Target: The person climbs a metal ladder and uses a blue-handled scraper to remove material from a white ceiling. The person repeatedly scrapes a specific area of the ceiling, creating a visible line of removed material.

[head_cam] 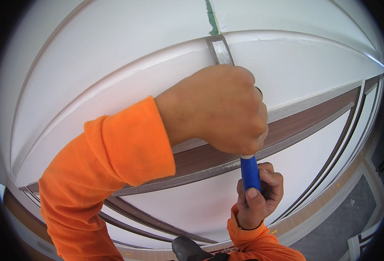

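My left hand (224, 111), in an orange sleeve, is closed around the upper part of a tool with a blue handle (250, 173). Below it, the fingers and thumb of my right hand (258, 199) hold the lower end of that handle. Beyond my left fist, in line with the handle, a flat metal blade (223, 52) lies against a white panel (293, 62); it looks like a scraper, but my fist hides the middle of the tool. The blade's far end meets a seam where a ragged green strip (212, 18) runs upward.
A reddish-brown band (312, 120) with grey edges crosses the panelling below the white panel. Dark trim strips (342, 137) run down at the right. A dark shoe (188, 248) shows at the bottom. Grey flooring (338, 212) with a wood-look border lies at the lower right.
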`<action>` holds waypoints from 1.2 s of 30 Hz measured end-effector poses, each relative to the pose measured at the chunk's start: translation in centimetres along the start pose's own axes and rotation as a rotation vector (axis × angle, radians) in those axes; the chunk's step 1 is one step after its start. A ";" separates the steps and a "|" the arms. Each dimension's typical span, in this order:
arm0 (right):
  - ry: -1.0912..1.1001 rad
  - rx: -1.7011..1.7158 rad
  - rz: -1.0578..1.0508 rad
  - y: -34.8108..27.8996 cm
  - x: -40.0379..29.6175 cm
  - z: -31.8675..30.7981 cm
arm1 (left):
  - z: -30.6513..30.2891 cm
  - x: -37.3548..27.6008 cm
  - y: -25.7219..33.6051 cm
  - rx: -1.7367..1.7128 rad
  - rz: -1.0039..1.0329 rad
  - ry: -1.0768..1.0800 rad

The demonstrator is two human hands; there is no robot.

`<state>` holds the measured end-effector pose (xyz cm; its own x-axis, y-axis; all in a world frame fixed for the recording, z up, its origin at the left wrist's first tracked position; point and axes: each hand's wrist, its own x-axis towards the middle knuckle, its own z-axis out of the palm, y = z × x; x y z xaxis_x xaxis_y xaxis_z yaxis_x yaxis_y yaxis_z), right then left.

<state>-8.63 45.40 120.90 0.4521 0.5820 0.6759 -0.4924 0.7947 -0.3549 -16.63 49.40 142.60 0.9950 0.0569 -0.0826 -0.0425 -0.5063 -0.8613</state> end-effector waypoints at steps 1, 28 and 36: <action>0.000 -0.003 0.001 0.0 0.0 0.0 | 0.0 0.0 0.0 0.002 0.000 -0.002; 0.009 0.153 0.041 -0.1 0.3 0.8 | 1.4 0.1 -0.4 0.031 -0.012 0.186; -0.016 0.075 0.009 0.0 -0.1 0.8 | 1.5 -0.4 -0.2 0.025 -0.059 0.238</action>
<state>-9.22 45.22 121.38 0.4353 0.5860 0.6835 -0.5514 0.7736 -0.3122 -17.14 50.77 142.05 0.9890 -0.1204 0.0864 0.0171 -0.4865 -0.8735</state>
